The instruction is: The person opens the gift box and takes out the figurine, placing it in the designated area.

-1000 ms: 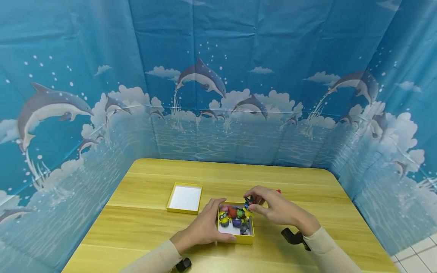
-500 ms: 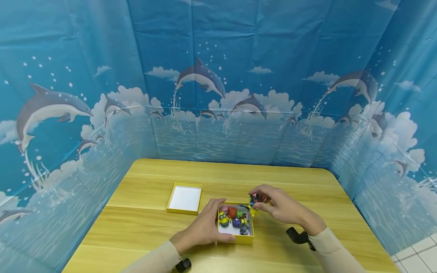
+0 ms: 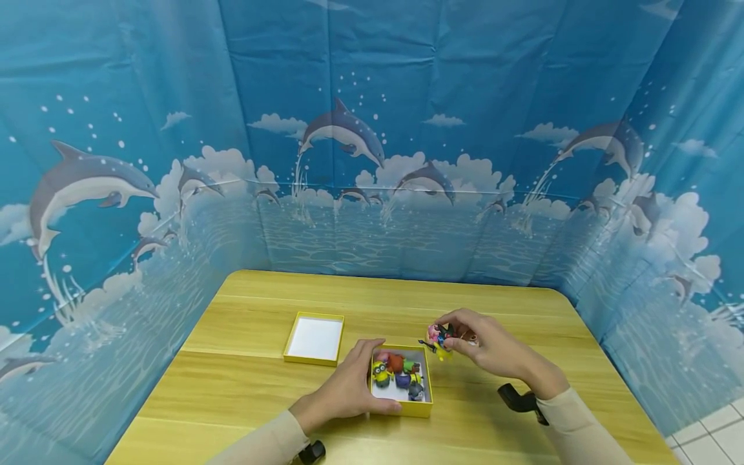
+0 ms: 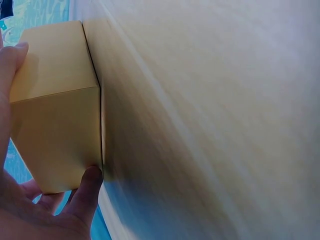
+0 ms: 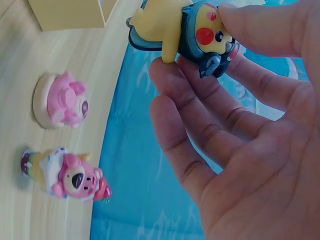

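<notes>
My left hand (image 3: 349, 381) grips the open yellow box (image 3: 416, 409), thumb on its near side and fingers round the left and far sides. Inside lie several small figurines, among them a yellow one with goggles (image 3: 380, 372) and a purple one (image 3: 403, 380). In the left wrist view, fingertips press the box's plain outer walls (image 4: 55, 135). Right of the box, my right hand (image 3: 494, 345) pinches a yellow Pikachu figurine (image 5: 205, 32) in a dark hood, raised off the table. Two pink bear figurines (image 5: 65, 101) stand near it on the table, one with a strawberry-like hat (image 5: 77, 177).
The shallow box lid (image 3: 314, 337), white inside, lies left of the box. Beneath everything is a wooden table (image 3: 232, 387). A blue dolphin-printed curtain (image 3: 372, 226) closes off the back and sides. White floor tiles (image 3: 712, 426) show at the lower right.
My right hand has drawn the Pikachu figurine out from the box's far right corner and moved it right. A pink figurine behind it has come into view. The left hand and box stay put.
</notes>
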Motion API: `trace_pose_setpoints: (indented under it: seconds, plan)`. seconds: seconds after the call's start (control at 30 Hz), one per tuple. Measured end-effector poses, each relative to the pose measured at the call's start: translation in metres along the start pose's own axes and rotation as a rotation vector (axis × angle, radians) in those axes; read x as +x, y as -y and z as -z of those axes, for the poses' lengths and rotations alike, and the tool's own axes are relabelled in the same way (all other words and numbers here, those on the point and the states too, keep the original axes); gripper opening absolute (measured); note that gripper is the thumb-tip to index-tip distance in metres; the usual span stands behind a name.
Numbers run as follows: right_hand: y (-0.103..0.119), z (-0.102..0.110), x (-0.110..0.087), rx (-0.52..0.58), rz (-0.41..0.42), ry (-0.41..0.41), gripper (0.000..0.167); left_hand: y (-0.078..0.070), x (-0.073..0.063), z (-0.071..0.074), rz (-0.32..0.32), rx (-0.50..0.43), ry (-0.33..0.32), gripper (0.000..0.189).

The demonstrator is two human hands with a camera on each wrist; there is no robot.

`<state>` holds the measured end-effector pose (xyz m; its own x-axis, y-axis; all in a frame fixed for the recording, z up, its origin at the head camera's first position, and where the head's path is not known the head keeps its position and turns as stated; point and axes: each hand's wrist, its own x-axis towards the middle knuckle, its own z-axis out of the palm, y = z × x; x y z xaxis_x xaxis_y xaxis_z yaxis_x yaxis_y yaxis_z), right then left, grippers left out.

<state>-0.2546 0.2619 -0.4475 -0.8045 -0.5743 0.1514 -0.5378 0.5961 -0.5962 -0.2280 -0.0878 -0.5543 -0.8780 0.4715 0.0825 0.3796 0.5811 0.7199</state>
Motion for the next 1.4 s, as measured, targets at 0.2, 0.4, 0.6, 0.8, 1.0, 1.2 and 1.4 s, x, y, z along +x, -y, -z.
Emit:
trace_pose_setpoints:
  seconds: [0.2,0.4,0.6,0.8,1.0,1.2,1.4]
  plan:
    - [-0.004,0.007,-0.005,-0.014,-0.028,-0.026,0.037,-0.001,0.000,0.001,0.000,-0.007,0.003,0.129]
    - [-0.009,0.013,-0.010,-0.035,-0.062,-0.042,0.039,0.000,0.000,0.000,-0.002,0.000,0.004,0.130]
    - [-0.014,0.017,-0.014,-0.058,-0.071,-0.078,0.038,-0.001,0.000,0.000,0.006,-0.007,0.008,0.131]
    - [-0.018,0.022,-0.017,-0.074,-0.084,-0.112,0.038,-0.002,0.000,0.000,0.008,-0.008,0.005,0.131]
    - [-0.024,0.027,-0.020,-0.081,-0.098,-0.134,0.039,0.000,0.001,0.000,0.007,-0.001,0.006,0.131]
    - [-0.029,0.031,-0.024,-0.086,-0.094,-0.166,0.040,0.000,0.000,0.001,0.009,-0.003,0.010,0.130]
    - [-0.033,0.036,-0.027,-0.108,-0.105,-0.192,0.044,-0.001,0.000,0.000,0.013,-0.008,0.012,0.130]
